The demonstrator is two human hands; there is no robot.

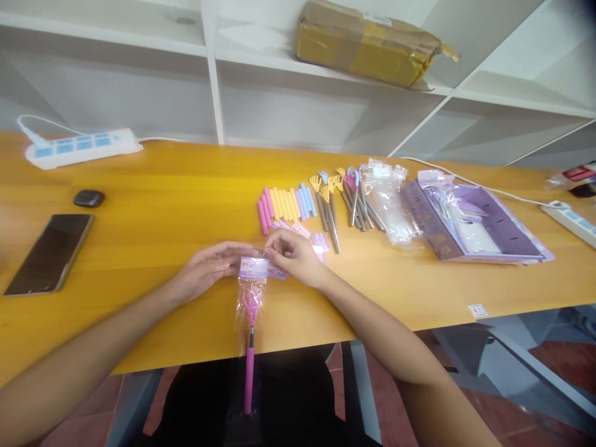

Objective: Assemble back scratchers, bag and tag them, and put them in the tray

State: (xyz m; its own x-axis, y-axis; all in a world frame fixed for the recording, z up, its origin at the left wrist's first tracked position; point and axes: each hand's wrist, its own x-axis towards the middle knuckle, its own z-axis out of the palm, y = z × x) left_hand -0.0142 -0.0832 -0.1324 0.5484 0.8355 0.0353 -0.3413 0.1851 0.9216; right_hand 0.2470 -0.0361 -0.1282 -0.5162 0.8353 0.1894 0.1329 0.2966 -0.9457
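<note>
A clear plastic bag (pixel 241 304) hangs over the table's front edge. In it is a pink back scratcher (pixel 250 372), claw end up, below a printed header card (pixel 253 269). My right hand (pixel 295 256) pinches the bag's top edge between thumb and fingertips. My left hand (pixel 209 267) holds the same edge from the other side, its fingers nearly straight and partly hidden at the tips. Just beyond my hands lie pink, yellow and blue handle tubes (pixel 285 205) in a row. Loose printed cards (pixel 319 242) lie partly under my right hand.
Several metal scratcher rods with coloured claws (pixel 356 198) lie right of the tubes, beside a pile of clear bags (pixel 391 202). A purple box (pixel 484 248) stands further right. A phone (pixel 49 254), a black case (pixel 88 198) and a power strip (pixel 84 149) are left.
</note>
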